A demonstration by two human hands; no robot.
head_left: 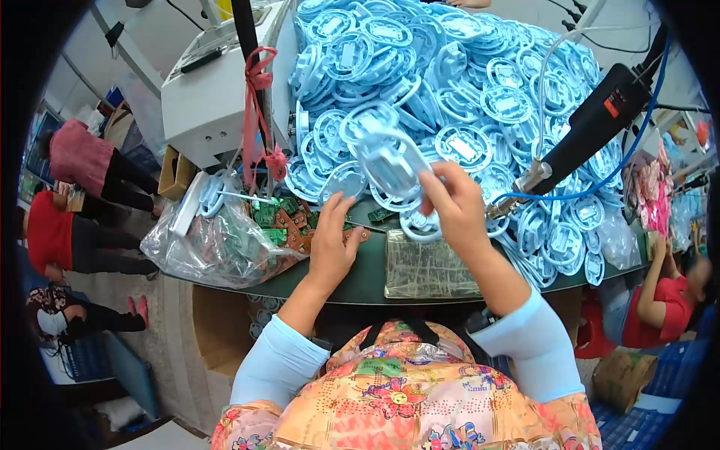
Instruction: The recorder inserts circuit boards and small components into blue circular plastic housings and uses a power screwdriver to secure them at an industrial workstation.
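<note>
My right hand (457, 210) pinches the edge of a light blue oval plastic housing (390, 166), raised in front of a big heap of similar housings (442, 97); motion smears it a little. Lower and to the left, my left hand (328, 241) is open, fingers apart and nothing visible in it. Beside its fingers are small green and brown circuit boards (289, 221), some at the mouth of a clear plastic bag (225, 247). Whether the left fingertips touch a board, I cannot tell. Below my right hand, a tape-covered block (429, 266) lies at the table's front edge.
A black-handled power tool (600, 120) with a blue cable hangs at the right. A white machine (217, 97) stands back left, behind a dark pole tied with pink ribbon (257, 82). A cardboard box (217, 330) sits below the table. Other people are on both sides.
</note>
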